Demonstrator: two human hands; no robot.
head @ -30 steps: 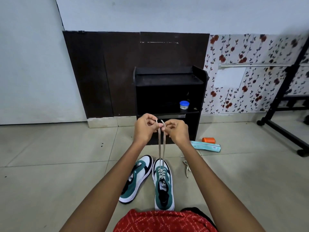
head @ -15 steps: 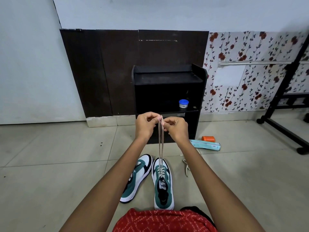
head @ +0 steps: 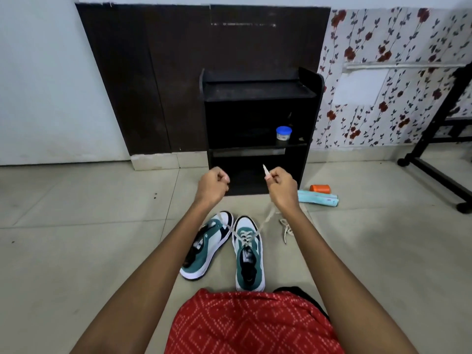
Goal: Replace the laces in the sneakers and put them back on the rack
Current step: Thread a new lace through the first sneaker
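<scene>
On floor before rack (head: 258,93): right hand (head: 281,186) pinches lace (head: 245,236) tip, left hand (head: 212,185) curled round other end. Laced sneaker (head: 249,254) upright by knee, second sneaker (head: 207,246) tipped beside it. Risk: uneven pull strips lace from eyelets or lifts sneaker. Left lace end hidden in fist; eyelets too small to read.

- Laced sneaker (head: 249,267), below the right hand's fingers (head: 272,175) and nearer the body: a white tongue tag (head: 247,258) carries one short dark word. It is blurred and may read "PUMA", but that is not certain.
- Other sneaker (head: 208,249), below the left hand's fingers (head: 221,178): a white tongue label (head: 198,244) with dark print that is too small to read.
- Teal box (head: 318,197), just right of the right fingers: tiny dark marks near its right end, unreadable.
- Blue-lidded jar (head: 283,134), beyond the right fingers: a pale label with no legible letters.
</scene>
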